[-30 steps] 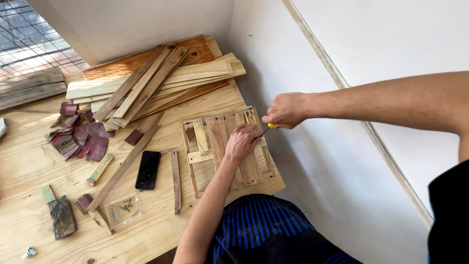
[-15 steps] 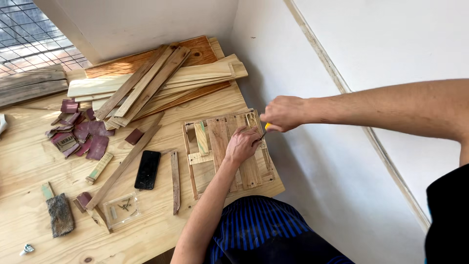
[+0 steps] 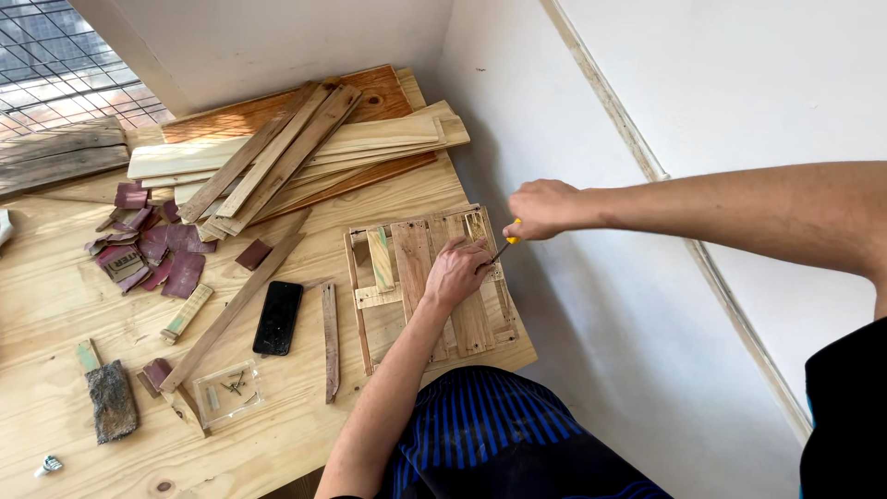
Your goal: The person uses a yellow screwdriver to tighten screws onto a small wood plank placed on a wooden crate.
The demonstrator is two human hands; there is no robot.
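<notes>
A small frame of wooden slats [image 3: 407,305] lies flat at the right end of the plywood table [image 3: 55,305]. My left hand [image 3: 455,271] presses down on its slats, fingers spread toward the far right corner. My right hand [image 3: 540,209] hovers just past that corner, closed around a thin tool with a yellow handle [image 3: 506,244]. The tool's dark tip points down at the frame's edge beside my left fingers.
A black phone [image 3: 278,317] lies left of the frame. Loose strips [image 3: 330,340] and a long stick [image 3: 236,310] lie nearby. Stacked planks [image 3: 296,152] fill the far side. Maroon sandpaper scraps [image 3: 148,245], a clear box of nails [image 3: 228,390] and a sanding block [image 3: 113,399] sit left. A white wall [image 3: 573,305] runs along the right.
My right hand with the tool has shifted slightly; my left hand stays pressed on the frame. Nothing else on the table moved.
</notes>
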